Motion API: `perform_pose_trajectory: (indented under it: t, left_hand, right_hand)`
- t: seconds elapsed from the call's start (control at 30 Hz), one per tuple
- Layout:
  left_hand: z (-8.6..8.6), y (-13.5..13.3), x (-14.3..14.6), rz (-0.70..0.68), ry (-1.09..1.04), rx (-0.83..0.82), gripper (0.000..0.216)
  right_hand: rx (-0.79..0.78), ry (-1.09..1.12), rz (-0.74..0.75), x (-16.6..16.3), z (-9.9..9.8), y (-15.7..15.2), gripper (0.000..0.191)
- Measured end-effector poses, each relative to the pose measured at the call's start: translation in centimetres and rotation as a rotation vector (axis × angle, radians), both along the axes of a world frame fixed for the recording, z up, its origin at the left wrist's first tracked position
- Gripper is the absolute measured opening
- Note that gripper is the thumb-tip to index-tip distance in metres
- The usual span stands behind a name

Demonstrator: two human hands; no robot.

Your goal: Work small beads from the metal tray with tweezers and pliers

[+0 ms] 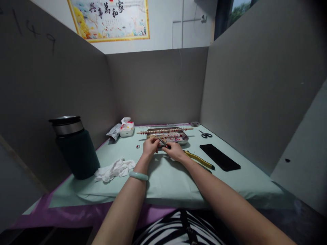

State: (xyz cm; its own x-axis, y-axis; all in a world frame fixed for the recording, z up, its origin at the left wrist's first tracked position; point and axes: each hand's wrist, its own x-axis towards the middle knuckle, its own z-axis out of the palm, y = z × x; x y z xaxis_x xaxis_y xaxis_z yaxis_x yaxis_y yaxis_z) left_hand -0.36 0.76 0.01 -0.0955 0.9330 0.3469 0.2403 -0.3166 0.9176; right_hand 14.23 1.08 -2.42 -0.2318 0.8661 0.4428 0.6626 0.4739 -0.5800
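My left hand [151,146] is closed in a pinch just in front of the metal tray; what its fingertips hold is too small to make out. My right hand [174,151] grips a small tool with a slim metal tip and dark handle [164,143], its tip pointing toward the left fingers. Beads and glittery bits fill the shallow metal tray [186,141]. Across the tray lies a wooden stick [163,131] with several red-beaded rings on it. Partly hidden by my right wrist are yellow-handled pliers [200,160]. A small beaded ring [138,146] lies left of my left hand.
At left stand a dark green bottle [78,153] and a crumpled white cloth or glove [114,170]. A tissue pack [127,128] sits at the back left. Black scissors [205,134] and a black phone-like slab [219,157] lie right. Grey partitions [158,88] enclose the table.
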Motion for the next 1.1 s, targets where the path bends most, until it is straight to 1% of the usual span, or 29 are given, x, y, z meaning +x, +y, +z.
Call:
perform_pose_trajectory:
  t: [0.17,0.3,0.5,0.67,0.73,0.8,0.87,0.93,1.0,1.03,1.1]
  left_hand:
    - [0.2,-0.2,-0.1,-0.051,-0.091,0.006,0.007]
    - [0.1,-0.3,-0.1,-0.066,-0.086,-0.001,0.006]
    - [0.0,-0.3,0.0,-0.105,-0.064,-0.029,0.007]
    - [0.1,-0.5,0.1,-0.137,-0.069,-0.111,0.016]
    - [0.2,-0.5,0.1,-0.143,-0.063,-0.125,0.018]
    - [0.2,-0.5,0.0,-0.146,-0.053,-0.099,0.018]
    - [0.2,-0.3,-0.1,-0.158,-0.050,-0.049,0.018]
    - [0.2,-0.2,-0.2,-0.170,-0.049,-0.002,0.017]
    - [0.2,0.0,-0.2,-0.157,-0.032,0.034,0.016]
    - [0.2,0.0,-0.2,-0.134,-0.019,0.051,0.015]
    - [0.1,0.0,-0.1,-0.087,0.003,0.064,0.014]
  right_hand:
    - [-0.008,0.041,-0.001,0.3,0.3,0.0,0.027]
    - [0.021,0.075,0.012,0.5,0.3,0.2,0.026]
    - [0.017,0.044,0.013,0.5,0.4,0.0,0.023]
    - [-0.007,0.078,0.077,0.6,0.4,0.2,0.022]
    - [-0.031,0.105,0.105,0.6,0.4,0.2,0.022]
    - [-0.085,0.164,0.150,0.6,0.6,0.0,0.022]
    - [-0.183,0.267,0.222,0.6,0.9,-0.3,0.022]
    - [-0.315,0.365,0.280,0.5,1.1,-0.5,0.022]
    - [-0.388,0.405,0.288,0.5,1.2,-0.7,0.021]
    - [-0.378,0.397,0.272,0.5,1.2,-0.6,0.020]
    - [-0.289,0.345,0.230,0.5,1.1,-0.5,0.019]
